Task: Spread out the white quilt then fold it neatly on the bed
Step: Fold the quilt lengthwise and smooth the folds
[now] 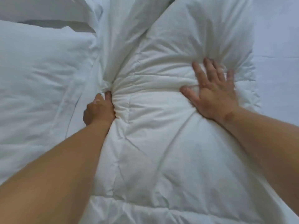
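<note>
Bed [278,38], bunched quilt [153,143] lengthwise away

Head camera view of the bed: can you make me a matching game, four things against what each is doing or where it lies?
1 left hand
2 right hand
3 pillow
4 bed sheet

A bare, at the far right
B pressed flat on the white quilt, fingers spread
C clutches a bunch of quilt fabric
D lies left of the quilt

Pairs: 1-C, 2-B, 3-D, 4-A
</note>
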A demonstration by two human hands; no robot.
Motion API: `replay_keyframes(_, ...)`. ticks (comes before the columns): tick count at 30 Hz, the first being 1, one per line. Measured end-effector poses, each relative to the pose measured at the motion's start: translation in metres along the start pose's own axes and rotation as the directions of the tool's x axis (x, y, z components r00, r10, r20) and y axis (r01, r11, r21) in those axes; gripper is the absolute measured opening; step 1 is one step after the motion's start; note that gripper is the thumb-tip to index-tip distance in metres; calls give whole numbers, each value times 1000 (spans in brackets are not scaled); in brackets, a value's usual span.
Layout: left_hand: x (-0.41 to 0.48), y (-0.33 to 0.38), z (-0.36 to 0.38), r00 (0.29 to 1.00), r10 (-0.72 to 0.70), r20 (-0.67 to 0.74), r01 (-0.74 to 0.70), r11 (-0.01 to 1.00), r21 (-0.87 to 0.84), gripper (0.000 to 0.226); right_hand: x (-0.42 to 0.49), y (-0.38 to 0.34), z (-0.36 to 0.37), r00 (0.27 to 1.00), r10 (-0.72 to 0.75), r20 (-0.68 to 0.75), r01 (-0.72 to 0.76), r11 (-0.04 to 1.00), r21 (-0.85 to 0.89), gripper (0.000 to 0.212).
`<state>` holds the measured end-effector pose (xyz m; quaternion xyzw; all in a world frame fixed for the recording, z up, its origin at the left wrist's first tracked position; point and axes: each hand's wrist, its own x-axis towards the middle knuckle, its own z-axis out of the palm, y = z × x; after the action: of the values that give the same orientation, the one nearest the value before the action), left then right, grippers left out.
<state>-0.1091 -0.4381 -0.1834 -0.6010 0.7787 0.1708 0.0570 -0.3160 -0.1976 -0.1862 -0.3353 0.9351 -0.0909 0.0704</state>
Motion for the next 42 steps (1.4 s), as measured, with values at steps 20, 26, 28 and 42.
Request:
replay_keyframes(20,218,203,-24,865,478,-153,-468,878,101,38,106,2,31,980,89,-179,-97,995,-39,80)
replay_keyframes(26,223,221,-8,965,219,-141,-232,969,-83,73,125,1,34,976,81,-202,-85,996,-14,79)
replay_keyframes(28,231,222,-8,967,227,-115,-233,972,-35,76,131,4,36,979,84,-188,-88,996,-14,80)
replay_keyframes(42,18,118,-21,591,797,125,-795,548,262,58,94,-8,3,978,108,179,-106,994,-20,83)
